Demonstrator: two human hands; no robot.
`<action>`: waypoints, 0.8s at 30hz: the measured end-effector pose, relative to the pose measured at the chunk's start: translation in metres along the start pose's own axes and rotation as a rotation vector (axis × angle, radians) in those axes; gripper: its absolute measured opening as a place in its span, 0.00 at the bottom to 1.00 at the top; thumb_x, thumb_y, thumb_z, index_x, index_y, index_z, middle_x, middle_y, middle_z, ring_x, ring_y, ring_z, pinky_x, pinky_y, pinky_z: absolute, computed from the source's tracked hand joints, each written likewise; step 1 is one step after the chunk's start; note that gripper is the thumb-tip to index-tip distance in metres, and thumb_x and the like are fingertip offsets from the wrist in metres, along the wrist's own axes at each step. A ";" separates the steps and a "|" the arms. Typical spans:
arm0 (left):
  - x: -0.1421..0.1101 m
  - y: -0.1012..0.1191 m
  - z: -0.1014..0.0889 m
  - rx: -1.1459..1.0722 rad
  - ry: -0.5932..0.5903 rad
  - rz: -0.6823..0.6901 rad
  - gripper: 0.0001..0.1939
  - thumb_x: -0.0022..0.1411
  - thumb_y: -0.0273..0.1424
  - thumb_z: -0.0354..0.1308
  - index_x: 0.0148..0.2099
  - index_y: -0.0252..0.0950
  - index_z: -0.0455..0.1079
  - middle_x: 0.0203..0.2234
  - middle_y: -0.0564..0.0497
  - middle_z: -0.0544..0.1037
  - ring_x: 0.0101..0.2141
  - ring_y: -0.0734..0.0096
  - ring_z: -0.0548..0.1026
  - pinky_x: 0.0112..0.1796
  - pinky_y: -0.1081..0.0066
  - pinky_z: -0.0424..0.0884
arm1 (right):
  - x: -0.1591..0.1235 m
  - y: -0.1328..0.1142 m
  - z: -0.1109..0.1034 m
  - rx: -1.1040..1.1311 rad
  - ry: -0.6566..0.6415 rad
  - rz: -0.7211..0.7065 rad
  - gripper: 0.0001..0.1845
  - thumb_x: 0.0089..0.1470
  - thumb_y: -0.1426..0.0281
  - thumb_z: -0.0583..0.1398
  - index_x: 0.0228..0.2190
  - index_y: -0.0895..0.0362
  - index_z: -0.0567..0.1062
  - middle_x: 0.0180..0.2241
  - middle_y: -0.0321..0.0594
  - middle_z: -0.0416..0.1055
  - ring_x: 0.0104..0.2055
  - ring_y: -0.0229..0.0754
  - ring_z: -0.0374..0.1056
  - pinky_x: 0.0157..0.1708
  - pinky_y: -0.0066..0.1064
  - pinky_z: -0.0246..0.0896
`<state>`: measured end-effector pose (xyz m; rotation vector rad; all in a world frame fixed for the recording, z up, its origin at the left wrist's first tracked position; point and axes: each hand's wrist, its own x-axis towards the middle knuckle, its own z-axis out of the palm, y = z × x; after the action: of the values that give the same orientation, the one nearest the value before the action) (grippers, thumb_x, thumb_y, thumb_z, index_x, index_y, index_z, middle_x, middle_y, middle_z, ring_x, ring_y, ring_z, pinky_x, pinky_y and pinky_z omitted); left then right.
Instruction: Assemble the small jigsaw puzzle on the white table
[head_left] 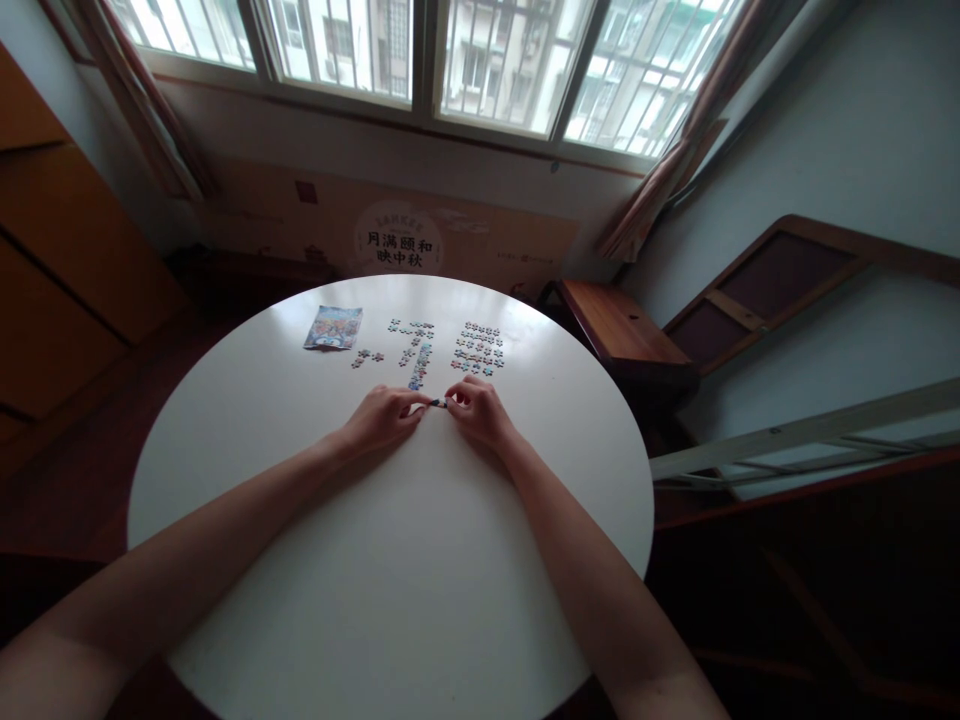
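My left hand (382, 414) and my right hand (480, 408) meet near the middle of the white round table. Between their fingertips are small dark jigsaw puzzle pieces (439, 403), pinched from both sides. Whether the pieces are joined is too small to tell. Just beyond my left fingers lies a narrow strip of assembled puzzle (420, 367). Loose jigsaw pieces (478, 347) are laid out in rows past my right hand. More scattered pieces (365, 357) lie left of the strip.
A colourful picture sheet (334, 328) lies at the table's far left. The round table (390, 570) has a curved edge. A wooden bench or stool (622, 320) stands to the right beyond it. Windows and a printed box panel (480, 230) are behind.
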<state>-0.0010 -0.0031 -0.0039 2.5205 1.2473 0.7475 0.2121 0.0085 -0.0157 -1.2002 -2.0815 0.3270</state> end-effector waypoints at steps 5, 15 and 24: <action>0.000 0.000 0.001 -0.014 0.003 -0.003 0.15 0.62 0.32 0.53 0.48 0.41 0.78 0.22 0.53 0.77 0.22 0.74 0.68 0.31 0.74 0.61 | 0.000 -0.005 -0.002 -0.048 -0.028 -0.008 0.05 0.53 0.73 0.61 0.29 0.56 0.79 0.28 0.36 0.66 0.29 0.35 0.63 0.34 0.28 0.57; 0.000 -0.002 0.003 -0.017 0.010 0.004 0.15 0.62 0.32 0.54 0.48 0.42 0.78 0.22 0.54 0.77 0.21 0.75 0.67 0.30 0.74 0.60 | 0.001 -0.008 0.004 -0.022 -0.041 0.129 0.06 0.51 0.75 0.61 0.29 0.56 0.79 0.25 0.34 0.67 0.28 0.35 0.62 0.33 0.27 0.56; 0.000 0.001 0.000 -0.010 0.003 0.000 0.14 0.62 0.31 0.54 0.47 0.41 0.78 0.22 0.54 0.77 0.21 0.75 0.67 0.31 0.74 0.60 | 0.001 -0.007 0.004 -0.023 -0.002 0.151 0.05 0.52 0.72 0.60 0.27 0.57 0.77 0.25 0.35 0.70 0.28 0.36 0.63 0.33 0.27 0.55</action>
<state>-0.0001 -0.0035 -0.0035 2.5128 1.2415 0.7560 0.2038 0.0062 -0.0142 -1.3748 -2.0060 0.3743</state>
